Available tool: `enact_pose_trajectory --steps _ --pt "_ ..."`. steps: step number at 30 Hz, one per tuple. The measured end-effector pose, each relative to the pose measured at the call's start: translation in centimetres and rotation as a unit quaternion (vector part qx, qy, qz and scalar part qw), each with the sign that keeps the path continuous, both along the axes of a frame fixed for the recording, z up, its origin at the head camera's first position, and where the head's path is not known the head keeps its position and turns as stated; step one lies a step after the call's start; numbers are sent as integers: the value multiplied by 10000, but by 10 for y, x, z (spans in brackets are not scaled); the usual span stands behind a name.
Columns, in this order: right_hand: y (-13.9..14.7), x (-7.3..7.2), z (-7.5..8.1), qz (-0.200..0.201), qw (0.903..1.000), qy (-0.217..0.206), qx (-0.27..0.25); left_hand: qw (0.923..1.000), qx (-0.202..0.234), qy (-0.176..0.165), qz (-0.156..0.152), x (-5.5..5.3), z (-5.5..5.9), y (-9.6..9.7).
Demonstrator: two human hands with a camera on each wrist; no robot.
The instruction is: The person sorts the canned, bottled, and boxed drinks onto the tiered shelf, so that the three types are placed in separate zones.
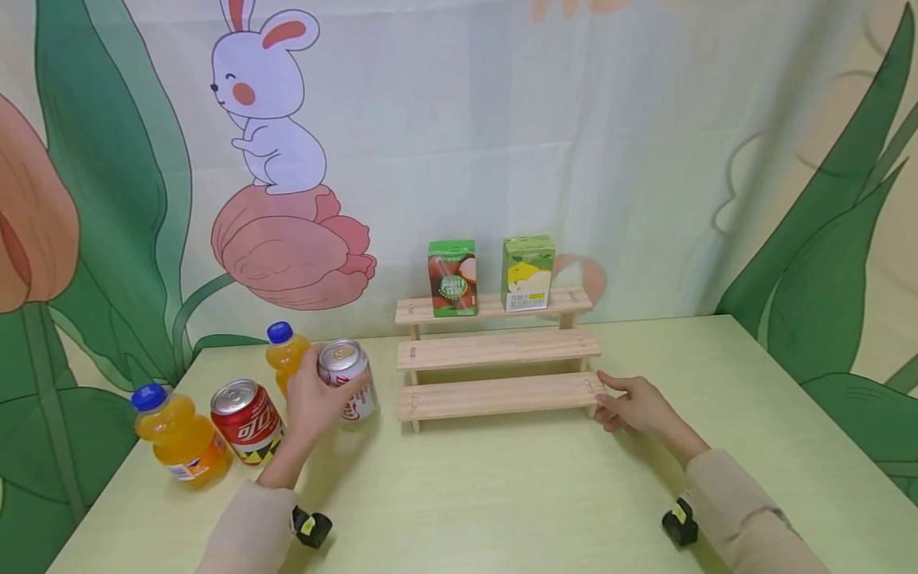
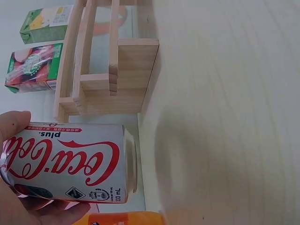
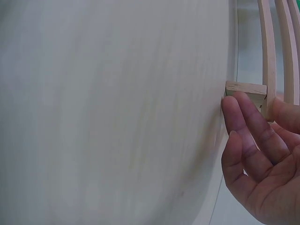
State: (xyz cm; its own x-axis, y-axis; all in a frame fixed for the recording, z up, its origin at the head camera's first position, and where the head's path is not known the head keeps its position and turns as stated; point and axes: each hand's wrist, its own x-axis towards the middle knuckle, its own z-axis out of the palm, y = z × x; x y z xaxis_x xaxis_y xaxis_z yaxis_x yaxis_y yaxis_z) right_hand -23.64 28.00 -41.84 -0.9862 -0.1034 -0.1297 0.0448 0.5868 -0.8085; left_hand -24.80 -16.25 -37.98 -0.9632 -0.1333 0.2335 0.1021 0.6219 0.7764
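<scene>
My left hand (image 1: pixel 314 399) grips a white and silver Coca-Cola Plus can (image 1: pixel 347 381) left of a three-tier wooden rack (image 1: pixel 495 397). In the left wrist view the can (image 2: pixel 70 161) seems slightly off the table, a shadow showing past its base. My right hand (image 1: pixel 638 410) holds the right end of the rack's lowest tier, its thumb at the board's end. In the right wrist view that hand (image 3: pixel 267 164) has two fingertips against the front leg (image 3: pixel 246 88). A red-and-green juice box (image 1: pixel 453 279) and a green-and-yellow juice box (image 1: pixel 528 275) stand on the top tier.
To the left stand a red cola can (image 1: pixel 247 422), an orange drink bottle with a blue cap (image 1: pixel 185 438), and a second such bottle (image 1: pixel 285 355) partly behind my left hand. A printed curtain (image 1: pixel 445 143) hangs behind the pale table (image 1: pixel 502 494).
</scene>
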Motion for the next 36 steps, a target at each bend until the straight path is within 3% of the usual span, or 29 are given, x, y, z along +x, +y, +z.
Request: enact_pose_trajectory --steps 9,18,36 --pt "0 0 0 51 10000 32 13 9999 -77 151 27 2 7 3" --pt "0 1 1 85 9999 33 -42 9984 -68 558 27 6 21 9" --pt "0 2 3 127 9999 37 -31 9984 -58 559 -94 10 36 16"
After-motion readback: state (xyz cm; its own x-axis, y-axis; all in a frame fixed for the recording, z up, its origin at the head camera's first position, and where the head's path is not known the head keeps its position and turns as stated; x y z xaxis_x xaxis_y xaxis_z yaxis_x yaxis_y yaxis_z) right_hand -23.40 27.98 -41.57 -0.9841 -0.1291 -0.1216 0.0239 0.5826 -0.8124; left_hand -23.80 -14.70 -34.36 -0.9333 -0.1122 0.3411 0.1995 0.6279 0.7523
